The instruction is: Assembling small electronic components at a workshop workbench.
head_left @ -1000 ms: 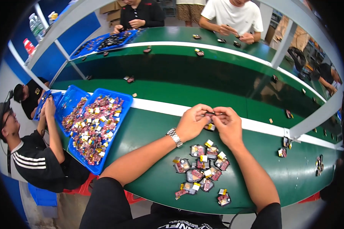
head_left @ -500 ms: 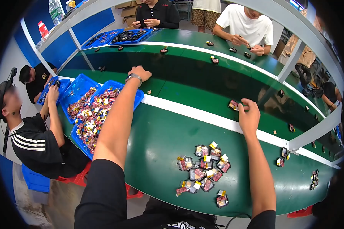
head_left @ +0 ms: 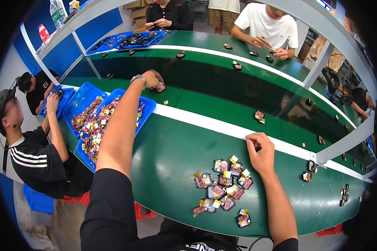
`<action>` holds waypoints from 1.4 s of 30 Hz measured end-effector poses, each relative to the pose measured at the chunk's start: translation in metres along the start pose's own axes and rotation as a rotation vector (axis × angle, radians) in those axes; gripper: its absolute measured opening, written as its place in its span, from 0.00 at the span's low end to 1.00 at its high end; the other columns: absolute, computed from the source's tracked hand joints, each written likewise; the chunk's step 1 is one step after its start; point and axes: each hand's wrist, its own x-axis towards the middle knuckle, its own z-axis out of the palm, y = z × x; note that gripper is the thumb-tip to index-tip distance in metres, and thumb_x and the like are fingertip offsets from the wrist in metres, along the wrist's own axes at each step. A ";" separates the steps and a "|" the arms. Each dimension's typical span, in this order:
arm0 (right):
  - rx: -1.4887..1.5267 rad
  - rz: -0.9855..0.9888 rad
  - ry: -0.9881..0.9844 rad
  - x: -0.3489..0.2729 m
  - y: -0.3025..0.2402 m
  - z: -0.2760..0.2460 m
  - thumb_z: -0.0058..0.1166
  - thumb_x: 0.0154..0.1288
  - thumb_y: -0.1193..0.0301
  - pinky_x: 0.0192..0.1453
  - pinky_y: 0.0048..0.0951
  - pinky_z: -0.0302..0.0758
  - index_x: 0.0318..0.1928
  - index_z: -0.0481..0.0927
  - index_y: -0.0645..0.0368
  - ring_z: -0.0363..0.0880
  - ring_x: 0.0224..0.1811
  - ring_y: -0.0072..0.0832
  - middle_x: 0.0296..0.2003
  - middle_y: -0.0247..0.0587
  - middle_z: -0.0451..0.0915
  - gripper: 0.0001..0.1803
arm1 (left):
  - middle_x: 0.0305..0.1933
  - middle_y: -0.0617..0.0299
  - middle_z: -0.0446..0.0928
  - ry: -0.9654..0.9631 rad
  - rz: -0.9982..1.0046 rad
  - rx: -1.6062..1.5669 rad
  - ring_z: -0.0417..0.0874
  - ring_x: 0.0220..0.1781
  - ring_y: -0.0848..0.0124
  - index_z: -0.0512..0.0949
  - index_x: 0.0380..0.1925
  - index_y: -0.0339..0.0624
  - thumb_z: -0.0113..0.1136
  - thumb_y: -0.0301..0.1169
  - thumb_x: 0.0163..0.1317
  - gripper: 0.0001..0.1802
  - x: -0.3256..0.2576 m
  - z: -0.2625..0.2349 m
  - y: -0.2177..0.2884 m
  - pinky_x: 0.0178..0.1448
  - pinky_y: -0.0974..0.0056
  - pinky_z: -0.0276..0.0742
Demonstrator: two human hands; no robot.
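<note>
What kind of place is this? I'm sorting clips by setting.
Probably a factory assembly line: a long green conveyor belt, blue plastic trays of small parts, and seated workers handling pieces by hand.

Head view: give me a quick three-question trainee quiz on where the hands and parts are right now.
1. True or false: the left hand is reaching out over the far green belt, past the blue tray.
2. What lies just nearer the person than the right hand? A) a pile of small parts B) a bottle C) a cardboard box
3. Fill in: the right hand rests at the ____ stripe that runs across the table.

Key: 1 true; 2 A; 3 white
</note>
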 end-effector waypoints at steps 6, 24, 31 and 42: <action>0.008 -0.114 0.067 0.000 -0.019 0.008 0.59 0.60 0.82 0.36 0.23 0.78 0.39 0.82 0.64 0.81 0.31 0.25 0.36 0.42 0.81 0.06 | 0.34 0.59 0.82 0.017 0.172 -0.818 0.81 0.31 0.73 0.78 0.45 0.34 0.65 0.25 0.59 0.14 -0.054 0.038 0.071 0.40 0.69 0.80; -0.156 -0.283 0.051 -0.002 -0.017 0.013 0.61 0.55 0.81 0.36 0.33 0.80 0.45 0.83 0.59 0.82 0.38 0.34 0.43 0.41 0.77 0.15 | 0.62 0.55 0.74 -0.598 0.433 -1.552 0.76 0.64 0.65 0.68 0.62 0.36 0.54 0.26 0.70 0.21 -0.163 0.189 0.178 0.68 0.53 0.76; -0.325 -0.326 -0.007 0.000 -0.025 0.009 0.62 0.52 0.80 0.39 0.34 0.81 0.46 0.84 0.57 0.81 0.40 0.32 0.44 0.37 0.77 0.18 | 0.64 0.54 0.72 -0.554 0.464 -1.556 0.75 0.65 0.64 0.67 0.63 0.35 0.54 0.26 0.71 0.22 -0.161 0.193 0.178 0.69 0.52 0.75; -0.222 -0.284 -0.143 0.007 -0.016 0.001 0.63 0.53 0.80 0.46 0.35 0.79 0.40 0.80 0.58 0.76 0.47 0.38 0.47 0.40 0.74 0.13 | 0.63 0.53 0.73 -0.497 0.442 -1.378 0.77 0.63 0.67 0.67 0.63 0.35 0.48 0.22 0.72 0.20 -0.166 0.191 0.184 0.68 0.56 0.76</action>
